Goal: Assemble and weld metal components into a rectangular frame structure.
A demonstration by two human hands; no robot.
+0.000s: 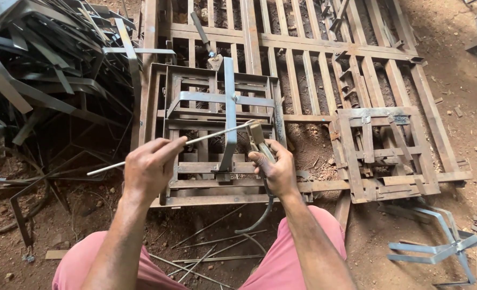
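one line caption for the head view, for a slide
Left hand feeds a thin welding rod into the electrode holder gripped by the right hand, above stacked steel frames.

The floor is bare reddish-brown dirt, scattered with small stones and metal scraps. A large flat grate of rusty metal bars lies across the top of the view, with a smaller square frame resting on its lower right edge. At the left edge sits a tangled heap of dark bent metal strips. Thin rods lie loose on the dirt at the bottom, and a grey cross-shaped bracket lies in the lower right corner. Even daylight, soft shadows.
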